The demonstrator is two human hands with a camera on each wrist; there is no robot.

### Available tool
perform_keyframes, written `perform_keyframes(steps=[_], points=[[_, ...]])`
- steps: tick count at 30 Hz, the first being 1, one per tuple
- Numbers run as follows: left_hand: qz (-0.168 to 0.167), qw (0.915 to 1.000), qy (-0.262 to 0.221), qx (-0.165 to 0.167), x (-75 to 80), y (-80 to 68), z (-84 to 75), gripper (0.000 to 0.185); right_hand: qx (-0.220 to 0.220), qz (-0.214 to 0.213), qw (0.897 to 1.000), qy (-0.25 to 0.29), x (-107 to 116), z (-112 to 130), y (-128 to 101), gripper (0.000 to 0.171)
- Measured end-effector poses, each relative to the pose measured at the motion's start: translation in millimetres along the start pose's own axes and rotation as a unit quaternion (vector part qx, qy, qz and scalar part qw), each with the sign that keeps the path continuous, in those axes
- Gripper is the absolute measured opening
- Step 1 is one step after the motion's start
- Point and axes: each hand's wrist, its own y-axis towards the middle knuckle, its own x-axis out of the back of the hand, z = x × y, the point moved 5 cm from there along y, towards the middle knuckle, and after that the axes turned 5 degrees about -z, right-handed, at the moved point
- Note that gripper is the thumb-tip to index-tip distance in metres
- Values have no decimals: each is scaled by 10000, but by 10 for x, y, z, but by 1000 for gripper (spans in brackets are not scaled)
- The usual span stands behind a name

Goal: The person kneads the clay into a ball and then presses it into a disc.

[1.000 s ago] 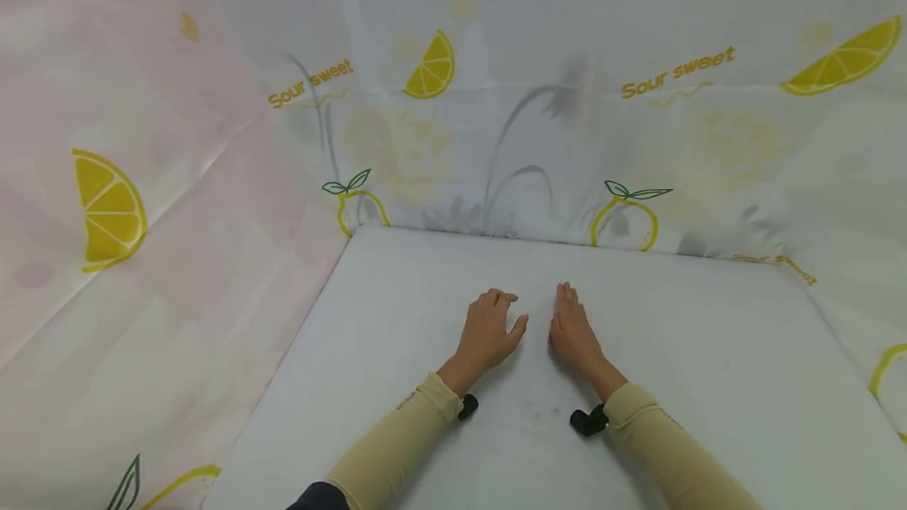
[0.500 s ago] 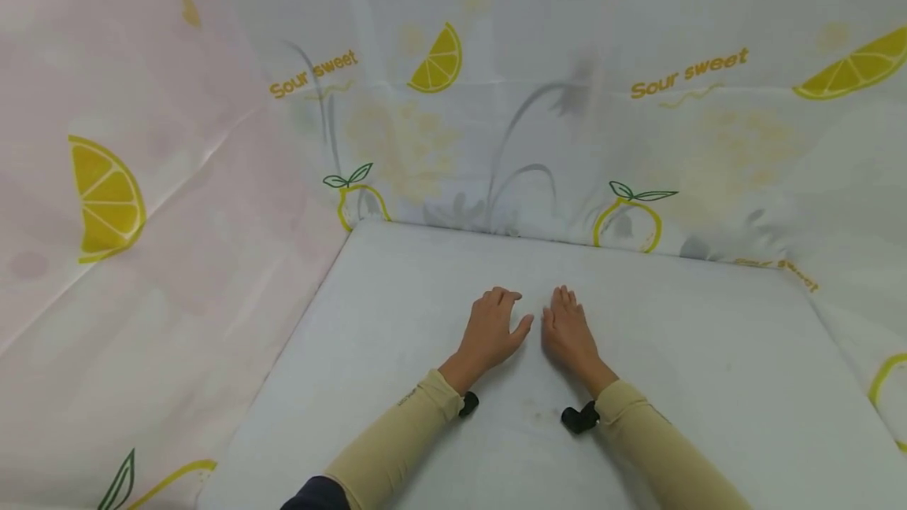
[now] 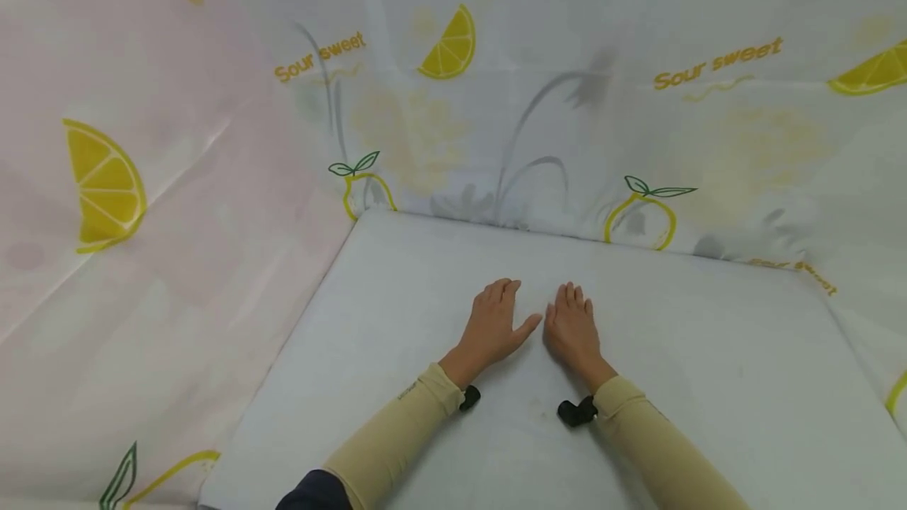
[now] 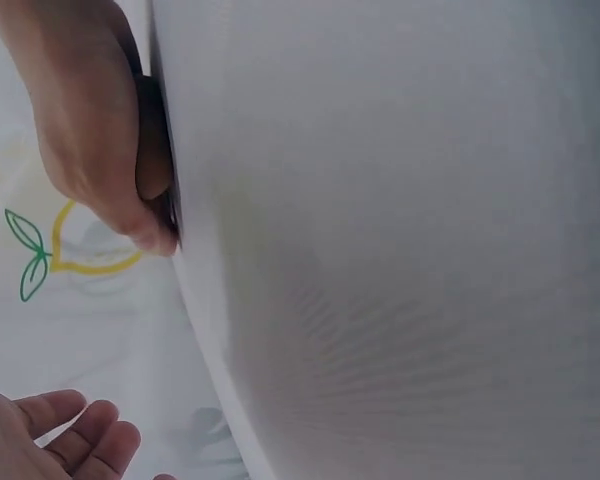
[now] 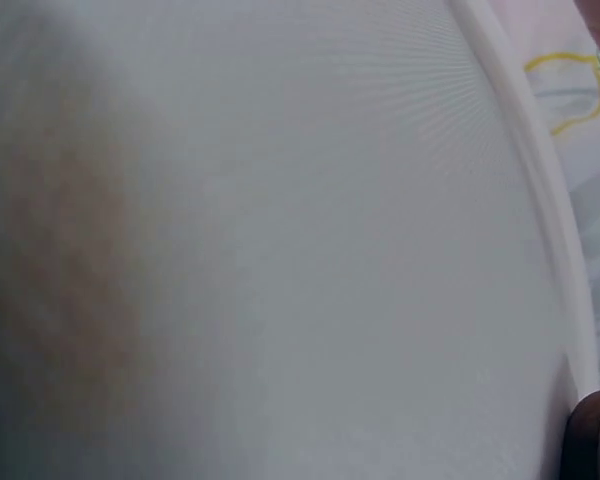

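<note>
My left hand is held low over the white tabletop, its fingers relaxed and the thumb spread toward the other hand. Just to the right, my right hand lies low at the tabletop with straight fingers side by side and pointing away from me. Only a narrow gap separates the left thumb tip from the right hand. In the left wrist view, the left fingers show loosely bent at the lower left, and the right hand touches the white surface above them. Neither hand holds anything.
A cloth backdrop printed with lemons and "Sour sweet" lettering rises behind the table, and a pinkish cloth wall stands on the left. Black wrist cameras hang under both cuffs, the right one more visible. Faint marks spot the tabletop between the forearms.
The right hand has moved slightly left and turned more palm-down. The left thumb has stretched further toward it, narrowing the gap. The head view has shifted a little.
</note>
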Motion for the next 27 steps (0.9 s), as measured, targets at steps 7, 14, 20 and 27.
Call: perform_keyframes(steps=[7, 14, 20, 27], points=[[80, 9974, -574, 423, 14, 1, 112, 67, 7, 0, 9998, -223, -20, 40, 39, 58], [64, 9945, -885, 557, 56, -19, 178, 66, -1, -72, 9992, -399, -22, 65, 58, 58], [-4, 9940, -896, 622, 137, -3, 222, 67, -10, -52, 9988, -492, 18, 100, 104, 59], [-63, 9924, -903, 834, 195, -71, 358, 67, -198, 198, 9991, -325, -35, 89, 85, 65]])
